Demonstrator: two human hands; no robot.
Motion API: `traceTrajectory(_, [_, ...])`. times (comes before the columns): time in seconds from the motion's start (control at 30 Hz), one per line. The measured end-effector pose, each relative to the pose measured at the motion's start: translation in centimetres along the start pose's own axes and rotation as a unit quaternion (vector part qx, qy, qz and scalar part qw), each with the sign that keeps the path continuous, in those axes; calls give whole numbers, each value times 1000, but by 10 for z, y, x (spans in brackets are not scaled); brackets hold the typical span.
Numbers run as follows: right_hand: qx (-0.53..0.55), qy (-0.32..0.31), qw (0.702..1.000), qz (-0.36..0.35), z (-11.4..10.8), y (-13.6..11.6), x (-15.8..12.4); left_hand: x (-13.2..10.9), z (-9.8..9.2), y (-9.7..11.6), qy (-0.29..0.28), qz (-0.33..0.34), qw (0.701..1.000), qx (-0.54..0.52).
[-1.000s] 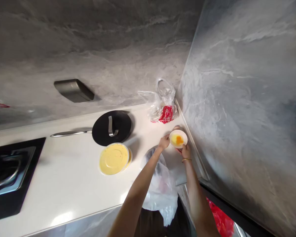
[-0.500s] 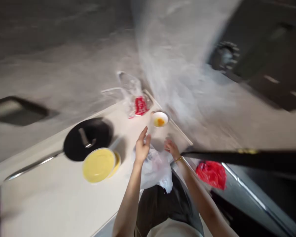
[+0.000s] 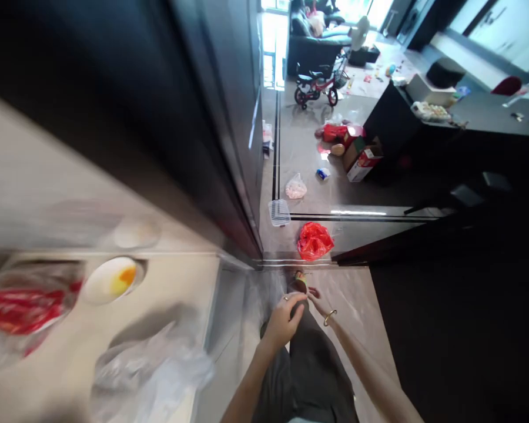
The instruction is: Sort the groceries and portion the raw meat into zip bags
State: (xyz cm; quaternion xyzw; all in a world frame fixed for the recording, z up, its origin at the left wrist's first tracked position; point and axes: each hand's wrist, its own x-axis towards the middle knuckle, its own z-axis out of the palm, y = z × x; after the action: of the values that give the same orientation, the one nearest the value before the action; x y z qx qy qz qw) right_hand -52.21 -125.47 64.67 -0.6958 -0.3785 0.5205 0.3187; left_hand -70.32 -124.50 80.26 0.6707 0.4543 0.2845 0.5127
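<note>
Both hands are free of anything visible, off to the right of the bowl (image 3: 97, 288): the left hand (image 3: 286, 320) with fingers loosely bent and thumb apart, the right hand (image 3: 321, 303) slack and half open, partly masked by it, a bracelet (image 3: 330, 318) at its wrist. The bowl sits on the counter (image 3: 187, 276), close to the wall (image 3: 39, 182), with what looks like egg (image 3: 122, 282) inside. So this reads as an in-between step, bowl set down, hands clear, legs (image 3: 308, 358) pointing away from it. From here, I'd say, the next move calls for a step or a reach first, since neither hand is near enough to grip a thing. Now the counter: left of the bowl, a red-and-clear bag (image 3: 22, 308); below and right of it, a crumpled plastic bag (image 3: 158, 370), both smeared by blur. Right of the bowl, beyond a dark panel (image 3: 229, 135), the room opens up: a red bag (image 3: 315, 241) on the floor (image 3: 352, 317), just past the hands, then a clear tray (image 3: 279, 212), a pale bag (image 3: 296, 186), and farther from the bowl a box (image 3: 365, 164), a small bicycle (image 3: 316, 88) and a sofa (image 3: 312, 56).
</note>
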Motion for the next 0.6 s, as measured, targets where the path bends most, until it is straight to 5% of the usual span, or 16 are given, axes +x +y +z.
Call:
traceTrajectory(0.13, [-53,70,995,55,-72,43,96,62,43,-51,-70,-81,993,44])
traceTrajectory(0.3, [-221,68,968,96,-133,108,275,150,114,-137,-75,-236,968,37])
traceTrajectory(0.47, [-313,5,936,163,-144,179,448,233,167,-210,-36,-326,945,8])
traceTrajectory(0.6, [-236,-6,951,201,-137,226,530,295,182,-257,-16,-333,942,21])
